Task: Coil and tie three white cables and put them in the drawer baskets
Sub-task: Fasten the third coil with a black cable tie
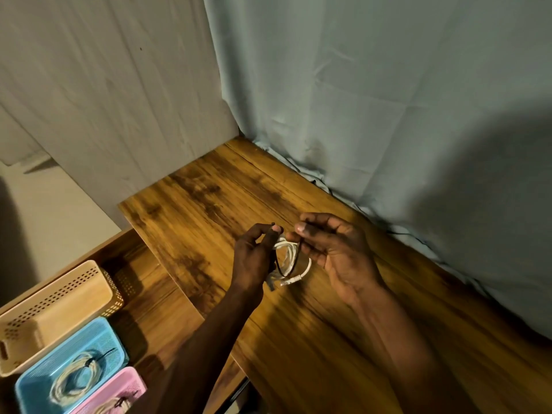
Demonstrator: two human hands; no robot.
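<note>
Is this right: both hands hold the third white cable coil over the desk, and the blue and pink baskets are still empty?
Not quite. In the head view the blue basket and the pink basket each already hold a tied white coil. The beige basket shows no cable. The rest stands: the left hand and right hand hold the cable coil over the desk.

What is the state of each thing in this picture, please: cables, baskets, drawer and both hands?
white cable: coiled, held above the desk, black tie around it, not finished.
left hand: pinches the tie.
right hand: pinches the coil.
blue basket: holds one tied coil.
pink basket: holds one coil.
beige basket: empty as far as visible.
drawer: open.
</note>
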